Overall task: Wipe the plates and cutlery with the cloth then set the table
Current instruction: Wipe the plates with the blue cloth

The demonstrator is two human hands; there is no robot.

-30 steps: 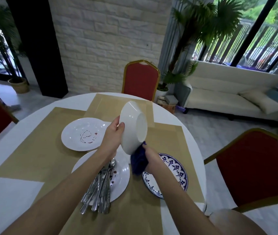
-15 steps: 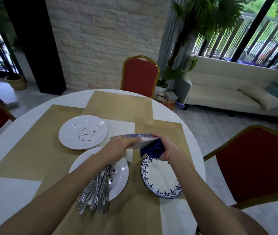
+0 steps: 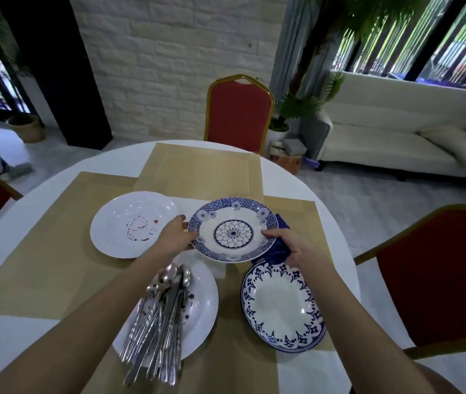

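We hold the blue floral plate (image 3: 233,230) face up just above the bench (image 3: 13,351). Our left hand (image 3: 173,237) grips its left rim, and our right hand (image 3: 294,245) pinches the right rim while clutching the bunched blue cloth (image 3: 278,251) under it. Its face looks spotless, as does the blue-rimmed plate (image 3: 281,304) lying near us on the right, so we judge these two wiped. The white plate (image 3: 132,223) on the left carries red smears, and the cutlery (image 3: 160,317) lies heaped on a second spotted white plate (image 3: 200,305). Those need wiping, and no place on the tan placemats (image 3: 197,172) is set yet.
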